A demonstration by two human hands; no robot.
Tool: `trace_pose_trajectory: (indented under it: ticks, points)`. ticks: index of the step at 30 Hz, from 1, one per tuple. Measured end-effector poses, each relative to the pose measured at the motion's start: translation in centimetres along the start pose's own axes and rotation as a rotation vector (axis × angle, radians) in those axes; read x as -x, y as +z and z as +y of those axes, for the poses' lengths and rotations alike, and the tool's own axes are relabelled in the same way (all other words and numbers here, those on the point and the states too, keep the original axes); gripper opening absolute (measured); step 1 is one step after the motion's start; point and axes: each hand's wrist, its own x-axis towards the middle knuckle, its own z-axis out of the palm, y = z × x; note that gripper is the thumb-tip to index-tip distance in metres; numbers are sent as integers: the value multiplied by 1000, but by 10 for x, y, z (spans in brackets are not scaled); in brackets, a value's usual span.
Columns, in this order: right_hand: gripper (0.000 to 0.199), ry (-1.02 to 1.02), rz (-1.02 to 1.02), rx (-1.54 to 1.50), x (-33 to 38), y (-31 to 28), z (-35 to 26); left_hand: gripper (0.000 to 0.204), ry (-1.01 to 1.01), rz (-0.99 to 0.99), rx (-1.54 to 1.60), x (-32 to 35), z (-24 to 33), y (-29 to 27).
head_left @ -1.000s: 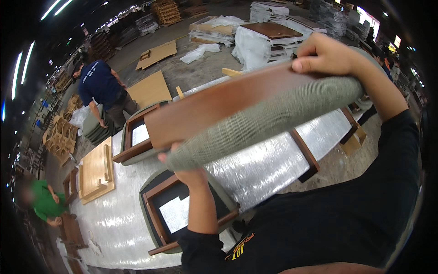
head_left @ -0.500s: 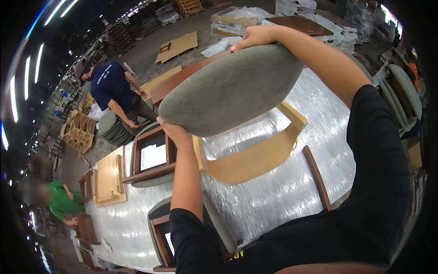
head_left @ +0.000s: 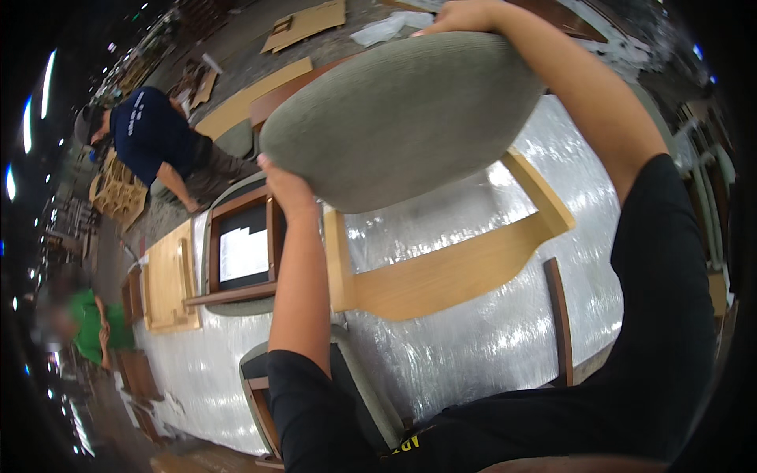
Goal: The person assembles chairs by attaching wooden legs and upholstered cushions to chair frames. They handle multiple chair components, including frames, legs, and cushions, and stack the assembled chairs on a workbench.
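A large grey-green upholstered seat cushion (head_left: 402, 122) is held up between my two hands, its fabric face toward me. My left hand (head_left: 285, 189) grips its lower left edge, thumb on the near side. My right hand (head_left: 465, 17) has hold of the far top edge, with its fingers partly hidden. Beneath the cushion, a light wooden chair frame (head_left: 449, 272) with a curved front lies on the plastic-wrapped table (head_left: 473, 347); the cushion covers part of it. Left of my left forearm lies an upturned seat with a dark wooden frame (head_left: 236, 296) and a white paper on its underside.
Another upturned seat (head_left: 367, 386) lies beside my left sleeve. A dark wooden strip (head_left: 558, 323) is on the table at right. A pale wooden panel (head_left: 169, 284) sits at the left. One person in navy (head_left: 154, 134) bends beyond the table; another in green (head_left: 98, 327) stands farther left.
The view has shifted, and the cushion sits slightly higher and turned more face-on to me. Both hands keep their hold. The person in navy has bent lower.
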Motion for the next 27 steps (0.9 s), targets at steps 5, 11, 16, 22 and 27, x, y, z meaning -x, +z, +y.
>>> trace_pose_trajectory:
  ticks: [5, 11, 16, 22, 27]
  points:
    - [71, -123, 83, -37, -20, -1, 8, 78, 3, 119, -158, -13, -4, -1]
    - [70, -63, 173, -15, -51, 24, 8, 71, 143, 96, -702, -19, 12, -23]
    - [71, -46, 113, -86, -69, 30, 17, 44, 243, -122, -666, 49, 49, -113]
    - [69, 94, 178, 74, -58, 30, 22, 27, -75, 139, -854, 237, 113, -261]
    - [59, 62, 636, -102, -19, 23, 8, 22, -149, 380, -1278, 401, 146, -370]
